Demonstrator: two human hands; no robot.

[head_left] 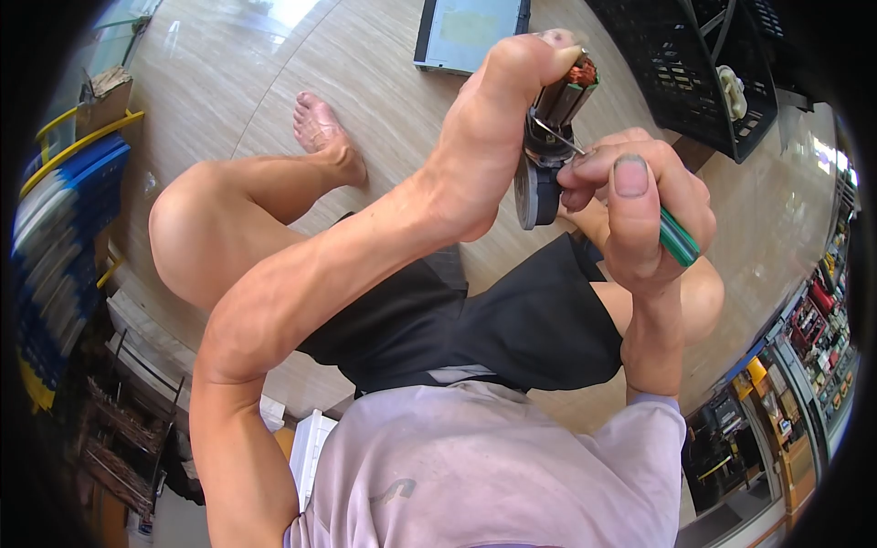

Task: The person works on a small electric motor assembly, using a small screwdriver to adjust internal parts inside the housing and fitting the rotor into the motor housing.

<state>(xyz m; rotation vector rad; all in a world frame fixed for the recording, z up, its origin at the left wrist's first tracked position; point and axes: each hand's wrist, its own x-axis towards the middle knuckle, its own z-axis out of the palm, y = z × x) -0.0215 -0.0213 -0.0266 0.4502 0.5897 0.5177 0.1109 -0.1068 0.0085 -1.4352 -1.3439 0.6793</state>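
Observation:
My left hand (513, 87) is wrapped round a motor part (559, 102) with copper windings at its top end. Below the windings, a dark housing with a round grey and black piece (537, 194) hangs under my left fingers. My right hand (650, 196) grips a screwdriver by its green handle (679, 239). The thin metal shaft runs up and to the left from my right fingers, and its tip is at the dark housing. My right fingertips are close beside the round piece. Whether they touch it, I cannot tell.
On the tiled floor lies a flat metal-cased box (470, 35) at the top. A black plastic crate (694, 82) stands at the upper right. Blue and yellow stacked items (68, 247) line the left side. Shelves with small goods (804, 365) are at the right.

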